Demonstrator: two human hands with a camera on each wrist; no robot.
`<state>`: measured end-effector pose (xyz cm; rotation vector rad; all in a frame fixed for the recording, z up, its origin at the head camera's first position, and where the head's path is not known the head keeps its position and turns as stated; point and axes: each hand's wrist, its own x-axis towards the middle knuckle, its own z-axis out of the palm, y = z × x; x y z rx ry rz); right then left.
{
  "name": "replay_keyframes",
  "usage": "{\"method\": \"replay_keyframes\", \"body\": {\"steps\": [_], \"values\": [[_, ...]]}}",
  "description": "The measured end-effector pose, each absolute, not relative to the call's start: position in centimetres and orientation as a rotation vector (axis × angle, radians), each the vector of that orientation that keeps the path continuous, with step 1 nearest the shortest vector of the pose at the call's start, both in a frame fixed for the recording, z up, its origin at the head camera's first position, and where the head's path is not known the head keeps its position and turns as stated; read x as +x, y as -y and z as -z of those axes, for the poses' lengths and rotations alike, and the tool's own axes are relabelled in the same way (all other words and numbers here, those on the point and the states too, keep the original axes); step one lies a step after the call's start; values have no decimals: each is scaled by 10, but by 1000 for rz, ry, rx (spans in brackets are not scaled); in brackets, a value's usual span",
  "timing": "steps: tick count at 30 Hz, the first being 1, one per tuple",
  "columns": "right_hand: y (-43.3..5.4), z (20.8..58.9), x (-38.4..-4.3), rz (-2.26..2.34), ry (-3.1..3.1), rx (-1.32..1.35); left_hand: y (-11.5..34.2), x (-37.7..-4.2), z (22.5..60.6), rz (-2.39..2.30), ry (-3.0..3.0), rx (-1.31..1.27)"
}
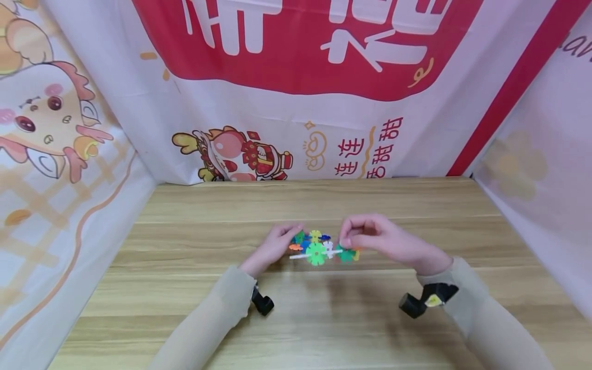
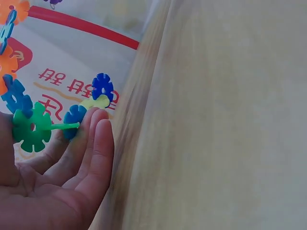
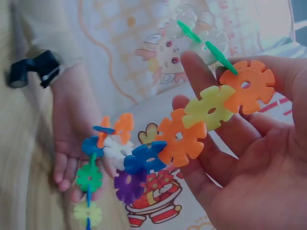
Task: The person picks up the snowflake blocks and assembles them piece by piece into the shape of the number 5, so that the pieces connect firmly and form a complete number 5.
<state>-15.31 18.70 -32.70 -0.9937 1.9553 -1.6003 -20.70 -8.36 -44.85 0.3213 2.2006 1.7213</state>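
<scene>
Flower-shaped plastic interlocking discs are slotted together into a colourful chain, held up above the table between both hands. At the chain's left part my left hand pinches a green disc, its thumb on one side and its other fingers curved behind. A blue disc and a yellow one show past the fingertips. My right hand holds the other part between thumb and fingers, near an orange disc. Green and whitish discs reach beyond that thumb. Purple, white and blue discs hang between the hands.
The wood-grain table lies beneath both hands. Printed cloth hangs at the back and along both sides. Each wrist carries a small black camera mount.
</scene>
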Motion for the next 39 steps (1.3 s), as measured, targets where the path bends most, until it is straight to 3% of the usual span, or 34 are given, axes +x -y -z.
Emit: {"method": "replay_keyframes", "body": {"steps": [14,24,30,35,39], "values": [[-179,315,-178,2090,-1656,-532,86,-186,444,-1742,-1808,311],[-175,316,-181,2173,-1596,-531,95,-183,442,-1678,-1745,398],[-172,316,-178,2205,-1705,-594,100,-189,436,-1687,-2008,385],[-167,317,-174,2162,-1926,-579,96,-187,412,-1900,-2322,386],[-162,318,-170,2083,-2117,-593,85,-176,381,-2151,-2386,540]]}}
